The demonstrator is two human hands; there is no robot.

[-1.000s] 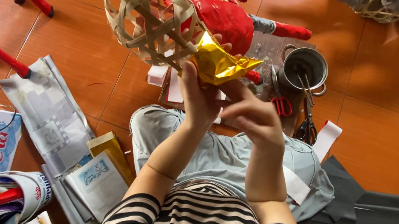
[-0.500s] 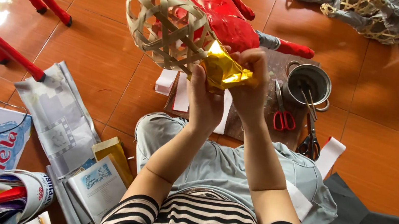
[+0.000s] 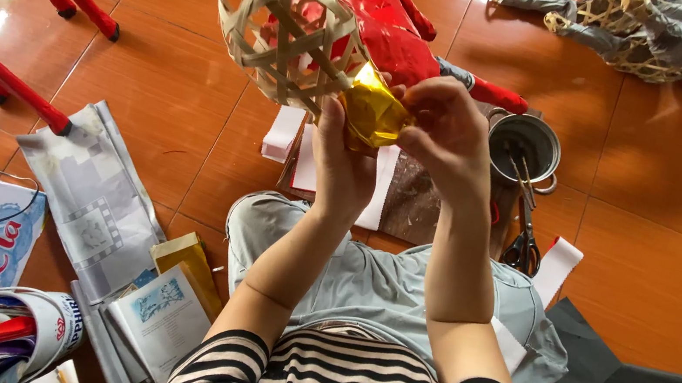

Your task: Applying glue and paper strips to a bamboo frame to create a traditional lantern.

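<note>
Head view | left hand grips woven bamboo frame, raised above floor | right hand pinches gold foil onto its lower end | only that patch covered; lattice mostly bare

red figure behind, bare floor right

Woven bamboo frame upper centre, foil sheet at its lower right; metal pot right, scissors below it; newspapers lower left.
</note>
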